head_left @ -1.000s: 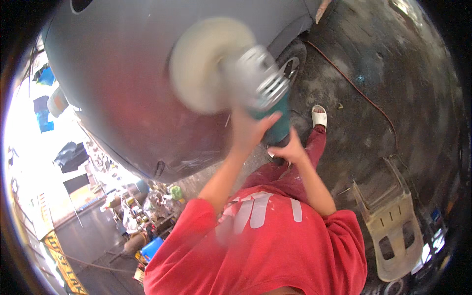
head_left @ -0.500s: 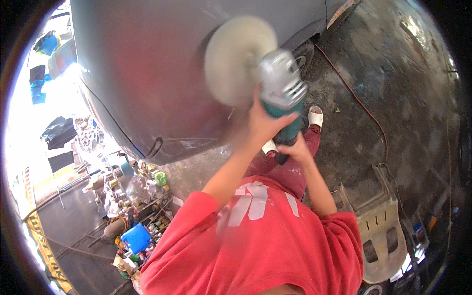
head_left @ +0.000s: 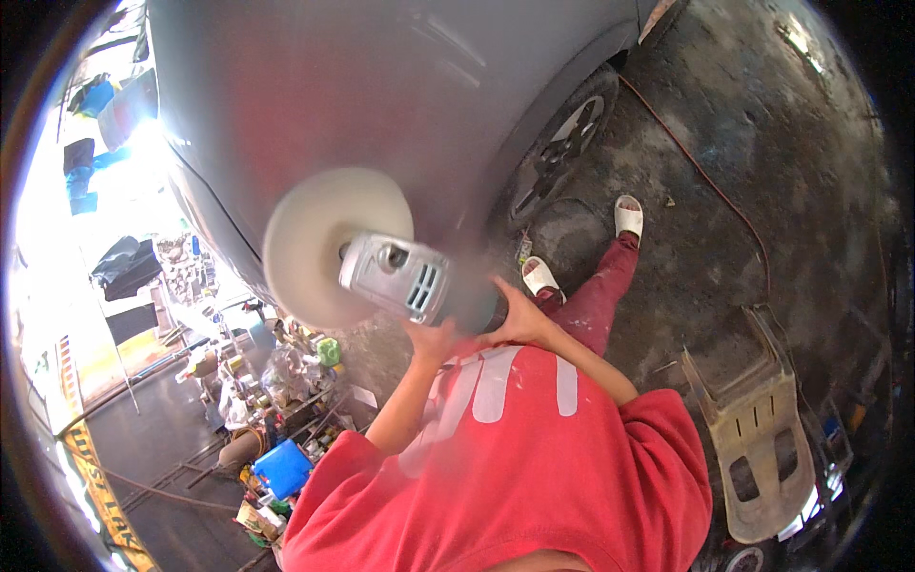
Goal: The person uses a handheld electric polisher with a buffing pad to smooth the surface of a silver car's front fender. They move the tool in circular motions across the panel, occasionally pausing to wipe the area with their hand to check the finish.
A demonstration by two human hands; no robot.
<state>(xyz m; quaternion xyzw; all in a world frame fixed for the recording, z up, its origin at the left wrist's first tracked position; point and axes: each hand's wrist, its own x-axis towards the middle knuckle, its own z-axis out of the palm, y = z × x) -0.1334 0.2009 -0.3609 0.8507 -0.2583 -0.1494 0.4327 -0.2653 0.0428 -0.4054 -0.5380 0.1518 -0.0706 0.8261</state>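
A power polisher (head_left: 396,276) with a silver head, a darker body and a wide round off-white pad (head_left: 300,238) is in both my hands. My left hand (head_left: 434,341) is closed under its body, behind the silver head. Further back, my right hand (head_left: 518,316) wraps round the rear end, close to my red shirt. The pad overlaps the lower edge of a dark grey car body (head_left: 381,95) and looks blurred. I cannot tell whether it touches the paint.
A car wheel (head_left: 562,148) stands to the right of the polisher. A reddish hose (head_left: 701,170) runs along the dark floor. At right lies a beige plastic chair (head_left: 758,415). Bottles, bags and a blue container (head_left: 283,468) crowd the lower left.
The polisher has swung down and to the left, from the middle of the panel to its lower edge. Both hands moved with it, closer to my body. More of the wheel shows.
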